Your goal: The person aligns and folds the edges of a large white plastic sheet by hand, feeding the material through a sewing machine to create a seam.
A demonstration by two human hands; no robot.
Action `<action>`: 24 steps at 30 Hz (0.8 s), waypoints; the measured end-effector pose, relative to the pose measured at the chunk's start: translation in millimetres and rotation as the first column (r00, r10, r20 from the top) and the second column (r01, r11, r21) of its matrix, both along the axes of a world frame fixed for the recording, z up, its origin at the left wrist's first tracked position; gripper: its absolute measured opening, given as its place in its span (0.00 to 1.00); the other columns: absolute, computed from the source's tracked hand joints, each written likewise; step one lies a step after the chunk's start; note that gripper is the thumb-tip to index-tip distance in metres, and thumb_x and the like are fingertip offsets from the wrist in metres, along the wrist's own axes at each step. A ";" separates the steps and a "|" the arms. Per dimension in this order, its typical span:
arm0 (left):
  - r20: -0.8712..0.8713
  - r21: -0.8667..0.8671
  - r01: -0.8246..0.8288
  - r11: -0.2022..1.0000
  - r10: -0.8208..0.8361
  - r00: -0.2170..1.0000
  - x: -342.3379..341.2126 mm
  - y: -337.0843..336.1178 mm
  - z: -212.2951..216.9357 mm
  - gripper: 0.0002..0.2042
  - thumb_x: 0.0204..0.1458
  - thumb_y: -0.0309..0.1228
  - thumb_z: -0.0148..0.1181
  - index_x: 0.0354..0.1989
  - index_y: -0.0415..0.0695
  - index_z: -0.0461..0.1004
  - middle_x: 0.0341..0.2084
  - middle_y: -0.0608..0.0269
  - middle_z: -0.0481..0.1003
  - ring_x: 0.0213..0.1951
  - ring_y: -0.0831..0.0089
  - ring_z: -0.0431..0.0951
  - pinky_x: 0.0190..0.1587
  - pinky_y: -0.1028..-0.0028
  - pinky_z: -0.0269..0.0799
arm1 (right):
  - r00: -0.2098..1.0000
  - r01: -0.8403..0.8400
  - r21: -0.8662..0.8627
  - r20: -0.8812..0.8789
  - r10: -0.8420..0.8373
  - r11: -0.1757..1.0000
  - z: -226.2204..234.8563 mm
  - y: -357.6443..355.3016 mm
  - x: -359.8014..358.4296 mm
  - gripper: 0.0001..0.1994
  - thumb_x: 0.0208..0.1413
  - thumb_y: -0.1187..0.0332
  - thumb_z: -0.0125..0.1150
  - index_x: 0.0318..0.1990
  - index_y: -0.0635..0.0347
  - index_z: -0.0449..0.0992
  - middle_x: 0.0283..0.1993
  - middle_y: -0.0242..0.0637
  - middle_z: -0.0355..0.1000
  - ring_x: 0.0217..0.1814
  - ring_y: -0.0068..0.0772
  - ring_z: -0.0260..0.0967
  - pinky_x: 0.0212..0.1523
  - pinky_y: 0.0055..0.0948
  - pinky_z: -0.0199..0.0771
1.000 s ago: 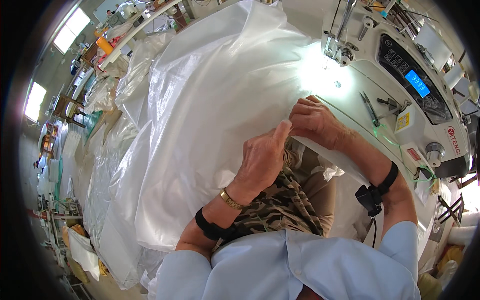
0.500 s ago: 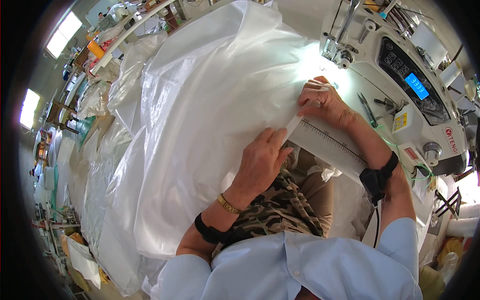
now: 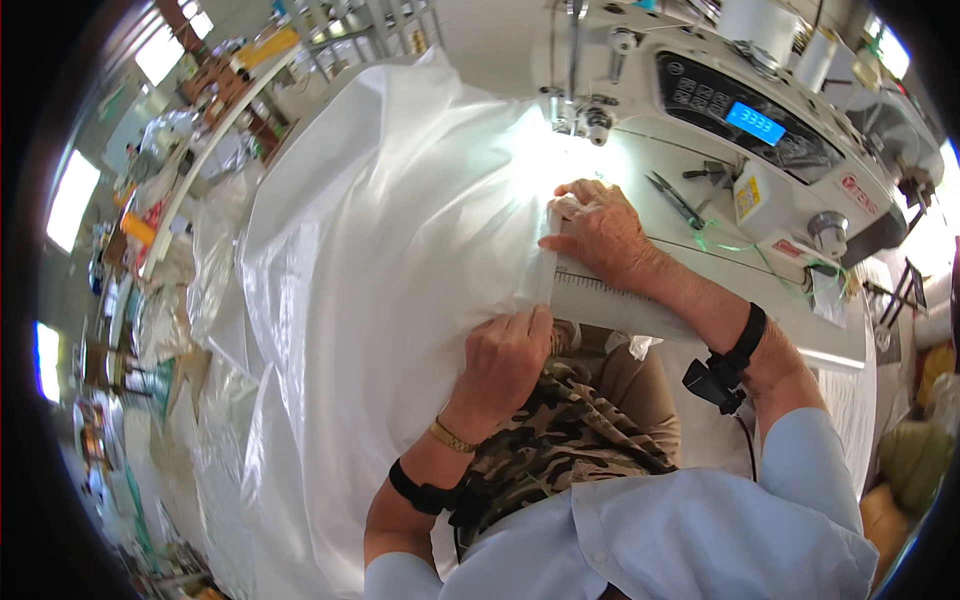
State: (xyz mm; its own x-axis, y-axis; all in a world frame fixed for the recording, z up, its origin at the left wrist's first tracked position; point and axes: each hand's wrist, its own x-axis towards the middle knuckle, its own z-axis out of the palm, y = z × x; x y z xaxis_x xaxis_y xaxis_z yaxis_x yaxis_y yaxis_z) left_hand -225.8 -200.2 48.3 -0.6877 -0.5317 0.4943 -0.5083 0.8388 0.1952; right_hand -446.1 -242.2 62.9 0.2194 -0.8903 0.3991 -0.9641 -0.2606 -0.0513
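Observation:
A large sheet of white, glossy fabric spreads over the table and hangs down on my left. Its folded edge runs as a narrow strip between my hands. At the near end, my left hand has its fingers curled closed on that edge. My right hand pinches the far end of the strip, thumb toward the left hand, close to the lit needle area. The sewing machine stands just beyond the right hand. Bright light washes out the needle and presser foot.
Thread snips lie right of my right hand, near a tangle of green thread. A printed measuring scale marks the table's near edge. Spools stand behind the machine. Clear plastic sheeting and a cluttered shelf are at left.
The view has turned, shifting the machine leftward in it. My left hand's fingers have curled in on the folded edge, which now runs straighter between the hands. The right hand keeps its pinch.

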 end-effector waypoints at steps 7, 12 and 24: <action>0.219 -0.107 0.056 0.993 -0.032 0.975 -7.4 -25.0 11.5 0.11 0.51 0.24 0.55 0.43 0.36 0.74 0.21 0.61 0.71 0.23 0.63 0.77 0.28 0.68 0.72 | 0.987 0.147 0.152 0.046 -0.155 0.977 -1.0 2.4 -6.6 0.33 0.57 0.39 0.52 0.60 0.55 0.72 0.63 0.48 0.64 0.67 0.48 0.55 0.67 0.49 0.47; 0.161 -0.352 0.056 0.934 0.001 0.987 -17.0 -49.1 1.4 0.11 0.48 0.24 0.53 0.41 0.41 0.71 0.33 0.61 0.69 0.38 0.65 0.74 0.41 0.66 0.69 | 0.982 0.108 0.202 0.130 -0.136 0.973 0.3 -0.3 -7.7 0.34 0.56 0.37 0.51 0.62 0.51 0.71 0.66 0.54 0.60 0.68 0.57 0.52 0.68 0.57 0.43; 0.301 0.153 -0.056 0.987 0.008 0.954 -86.5 -96.6 44.4 0.06 0.49 0.22 0.50 0.26 0.37 0.74 0.27 0.45 0.76 0.36 0.48 0.77 0.44 0.53 0.69 | 0.982 0.153 0.193 0.083 -0.171 0.969 -6.2 -11.1 -19.6 0.20 0.65 0.53 0.45 0.57 0.49 0.74 0.63 0.52 0.63 0.69 0.56 0.53 0.66 0.52 0.48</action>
State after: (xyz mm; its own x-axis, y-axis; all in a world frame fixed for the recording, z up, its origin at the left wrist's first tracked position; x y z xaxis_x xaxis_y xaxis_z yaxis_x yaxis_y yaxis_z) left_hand -312.3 -296.8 92.7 -0.7719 -0.6105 0.1773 -0.5897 0.7918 0.1590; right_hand -465.7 -253.3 56.6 0.0338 -0.9709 0.2369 -0.9804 -0.0782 -0.1808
